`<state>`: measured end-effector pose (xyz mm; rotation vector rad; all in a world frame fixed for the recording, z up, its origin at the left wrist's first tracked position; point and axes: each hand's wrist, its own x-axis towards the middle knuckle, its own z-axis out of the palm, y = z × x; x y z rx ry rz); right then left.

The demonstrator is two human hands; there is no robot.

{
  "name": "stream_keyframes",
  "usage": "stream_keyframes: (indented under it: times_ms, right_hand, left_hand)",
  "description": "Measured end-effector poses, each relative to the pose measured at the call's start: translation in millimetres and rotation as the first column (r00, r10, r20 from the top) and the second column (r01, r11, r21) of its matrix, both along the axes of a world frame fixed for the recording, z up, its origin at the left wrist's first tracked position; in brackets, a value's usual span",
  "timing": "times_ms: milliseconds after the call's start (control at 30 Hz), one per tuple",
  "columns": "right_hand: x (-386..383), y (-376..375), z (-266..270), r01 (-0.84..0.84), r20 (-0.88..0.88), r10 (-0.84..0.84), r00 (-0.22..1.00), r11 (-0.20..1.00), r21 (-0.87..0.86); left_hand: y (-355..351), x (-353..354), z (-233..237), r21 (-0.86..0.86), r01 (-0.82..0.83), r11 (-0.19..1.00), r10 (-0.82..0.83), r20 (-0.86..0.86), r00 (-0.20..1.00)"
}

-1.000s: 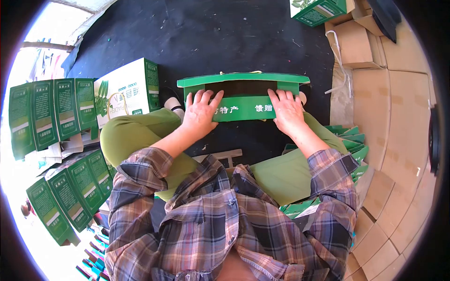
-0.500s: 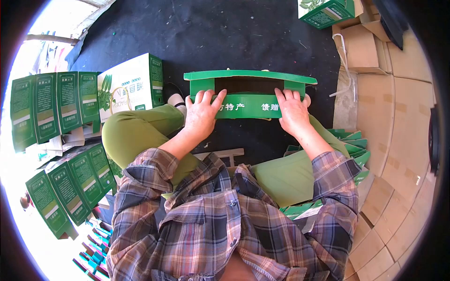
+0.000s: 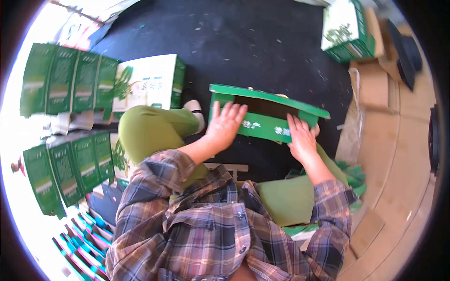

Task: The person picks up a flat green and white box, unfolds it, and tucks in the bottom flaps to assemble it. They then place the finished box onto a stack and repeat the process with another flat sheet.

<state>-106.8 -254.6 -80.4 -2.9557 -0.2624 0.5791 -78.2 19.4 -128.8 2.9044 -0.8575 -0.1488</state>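
A green box (image 3: 265,125) with white lettering lies tilted between my knees, its top open to a dark inside and its right end lower in the view. On its near panel, toward the left end, my left hand (image 3: 226,125) rests with fingers extended. My right hand (image 3: 302,138) lies on the near panel's right part, fingers stretched toward the opening. Both palms face down, and neither hand is closed round the box. The box's underside is hidden.
Green and white cartons (image 3: 152,82) stand at the left, with more green cartons (image 3: 77,166) below them. Another green-white carton (image 3: 349,35) sits at the upper right beside brown cardboard (image 3: 372,86). Green folded pieces (image 3: 351,175) lie by my right knee. Black sheeting (image 3: 262,42) covers the floor.
The view has shifted and turned. The green box has gone from level to slanting down rightward. My left hand's fingers have come off the opening's edge onto the panel.
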Motion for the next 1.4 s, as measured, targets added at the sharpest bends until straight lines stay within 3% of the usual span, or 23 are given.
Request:
stream_keyframes:
  times_ms: [133, 267, 367, 533, 733, 833, 867, 933, 1000, 1033, 1067, 1133, 1167, 1233, 1267, 1333, 1400]
  right_hand:
    - [4, 8, 9, -0.044, -0.085, 0.035, 0.996, 0.993, -0.111]
    - [2, 6, 1, -0.077, -0.049, 0.073, 0.996, 0.993, -0.085]
    - [8, 12, 9, -0.033, -0.122, 0.018, 0.992, 0.992, -0.125]
    - [23, 4, 13, -0.04, -0.078, 0.037, 0.996, 0.999, -0.029]
    - [43, -8, 29, -0.012, 0.273, -0.047, 0.961, 0.978, 0.21]
    - [52, -26, 38, -0.028, 0.44, -0.118, 0.89, 0.95, 0.312]
    - [55, -31, 42, -0.013, 0.473, -0.154, 0.868, 0.944, 0.331]
    - [60, -34, 57, -0.035, 0.595, -0.221, 0.773, 0.921, 0.388]
    - [61, -38, 73, -0.002, 0.62, -0.298, 0.726, 0.901, 0.435]
    - [60, -41, 75, 0.048, 0.605, -0.353, 0.714, 0.886, 0.46]
    - [61, -50, 73, 0.044, 0.599, -0.386, 0.701, 0.862, 0.504]
    - [60, -53, 81, 0.123, 0.567, -0.467, 0.679, 0.833, 0.539]
    - [61, -58, 79, 0.119, 0.567, -0.463, 0.681, 0.834, 0.538]
    - [67, -67, 71, 0.125, 0.446, -0.588, 0.675, 0.686, 0.716]
    - [68, -67, 71, 0.12, 0.446, -0.585, 0.677, 0.686, 0.717]
    - [71, -61, 79, 0.163, 0.419, -0.568, 0.708, 0.71, 0.685]
    - [73, -47, 86, 0.17, 0.391, -0.545, 0.741, 0.717, 0.676]
  left_hand:
    - [-6, -1, 11, -0.033, 0.0, 0.999, -0.002, -0.049, 0.999]
    - [-14, 0, 15, -0.062, 0.001, 0.998, -0.004, -0.045, 0.999]
    - [-19, 0, 12, -0.055, 0.005, 0.998, -0.007, -0.043, 0.999]
    - [-15, 12, 28, -0.079, -0.042, 0.996, 0.026, -0.186, 0.982]
    - [-16, 33, 36, -0.152, -0.173, 0.973, 0.133, -0.242, 0.961]
    - [-14, 41, 39, -0.319, -0.414, 0.853, 0.306, -0.337, 0.89]
    - [-15, 44, 40, -0.316, -0.417, 0.852, 0.312, -0.335, 0.889]
    - [-15, 50, 52, -0.449, -0.624, 0.639, 0.354, -0.548, 0.758]
    - [-19, 58, 54, -0.465, -0.681, 0.566, 0.376, -0.589, 0.715]
    - [-22, 62, 55, -0.578, -0.686, 0.442, 0.335, -0.603, 0.724]
    - [-23, 65, 56, -0.672, -0.677, 0.302, 0.294, -0.61, 0.736]
    - [-21, 67, 90, -0.719, -0.656, 0.227, 0.277, -0.599, 0.752]
    - [-20, 67, 109, -0.785, -0.611, 0.102, 0.234, -0.578, 0.782]
    - [-16, 69, 134, -0.861, -0.5, -0.095, 0.175, -0.509, 0.843]
    - [-12, 72, 145, -0.883, -0.439, -0.165, 0.155, -0.463, 0.873]
    - [3, 70, 173, -0.845, -0.386, -0.369, -0.037, -0.402, 0.915]
    - [23, 59, 198, -0.798, -0.324, -0.508, -0.073, -0.335, 0.939]
